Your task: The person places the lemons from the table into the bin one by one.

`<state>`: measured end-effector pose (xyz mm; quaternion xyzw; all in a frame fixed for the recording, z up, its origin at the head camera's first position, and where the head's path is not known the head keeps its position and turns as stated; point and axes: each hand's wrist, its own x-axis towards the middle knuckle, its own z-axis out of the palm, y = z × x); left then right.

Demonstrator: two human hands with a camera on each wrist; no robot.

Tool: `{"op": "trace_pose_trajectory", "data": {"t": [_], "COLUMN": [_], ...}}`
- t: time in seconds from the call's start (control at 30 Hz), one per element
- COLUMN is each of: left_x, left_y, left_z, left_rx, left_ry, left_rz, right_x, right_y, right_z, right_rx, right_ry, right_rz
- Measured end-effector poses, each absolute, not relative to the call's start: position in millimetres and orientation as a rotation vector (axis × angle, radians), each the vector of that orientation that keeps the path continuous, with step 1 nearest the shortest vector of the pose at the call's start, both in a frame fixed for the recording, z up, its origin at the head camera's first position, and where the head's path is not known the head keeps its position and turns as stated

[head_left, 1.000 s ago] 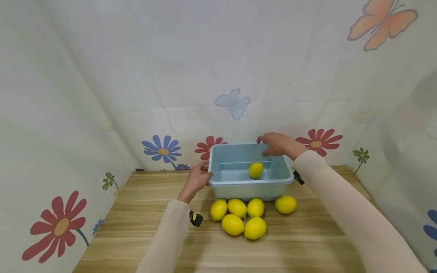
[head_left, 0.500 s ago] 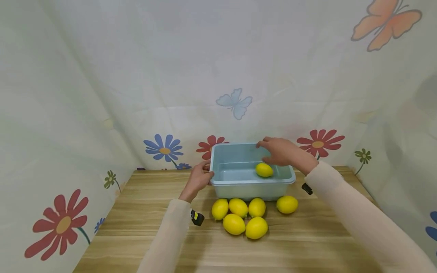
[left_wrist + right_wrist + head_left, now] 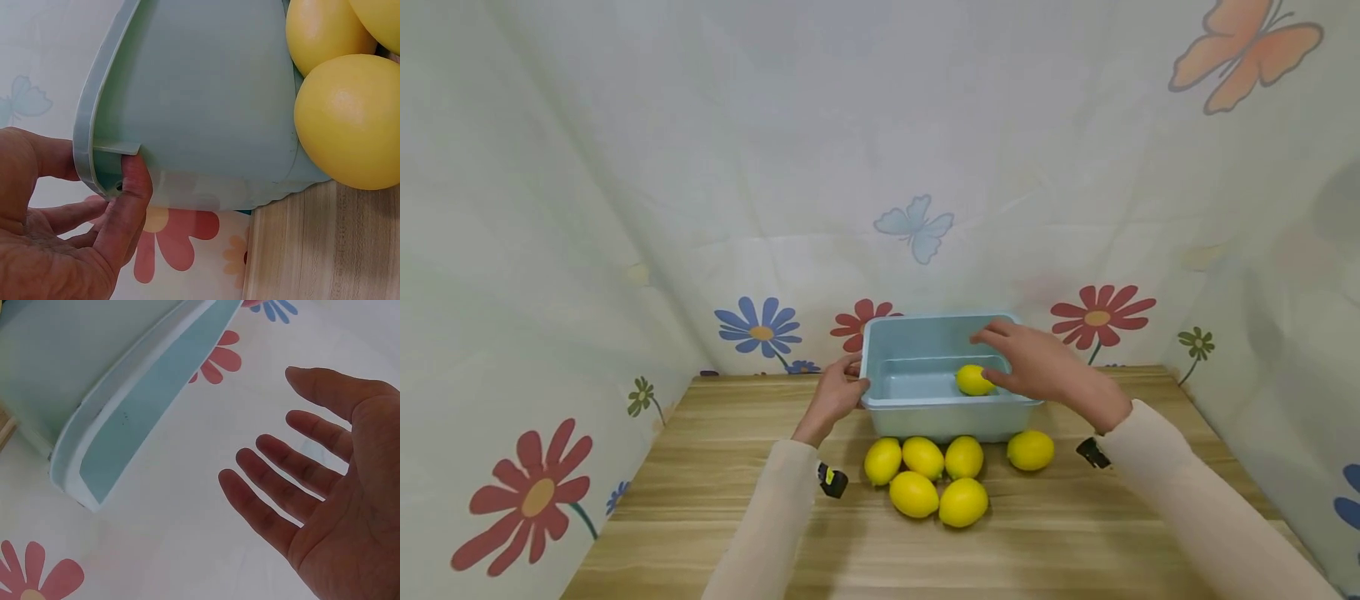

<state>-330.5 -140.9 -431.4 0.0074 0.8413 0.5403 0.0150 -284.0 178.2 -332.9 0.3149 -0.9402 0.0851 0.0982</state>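
Observation:
A pale blue plastic bin (image 3: 955,419) stands at the back of the wooden table, one lemon (image 3: 972,380) lying inside it. At the bin's left end my left hand (image 3: 832,395) pinches the rim; the left wrist view shows thumb and fingers on either side of the bin's rim (image 3: 84,125). Above the bin's right part hovers my right hand (image 3: 1037,363), fingers spread, nothing held. In the right wrist view the right hand (image 3: 331,481) is apart from the bin (image 3: 134,425). Several lemons (image 3: 913,494) lie together before the bin, with another lemon (image 3: 1031,450) to their right.
The wooden table (image 3: 722,467) extends on both sides of the bin and toward the front. Behind it hangs a white curtain (image 3: 790,183) with printed flowers and butterflies, which also closes in the left and right sides.
My right hand has drawn back from the bin's far side toward its near right, over the inside. The lemon in the bin has rolled right and then slightly back left. My left hand keeps its place.

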Motion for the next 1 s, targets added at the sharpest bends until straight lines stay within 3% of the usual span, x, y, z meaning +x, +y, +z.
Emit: {"op": "trace_pose_trajectory", "data": {"t": [1.0], "left_x": [-328.6], "left_y": [-140.6], "left_z": [-430.5], "left_rx": [0.03], "left_ry": [2.631], "left_rz": [1.674], "right_x": [-225.3], "right_y": [202.4], "right_z": [-394.9], "right_rx": [0.962], "right_ry": [-2.5], "right_rz": [0.352]}}
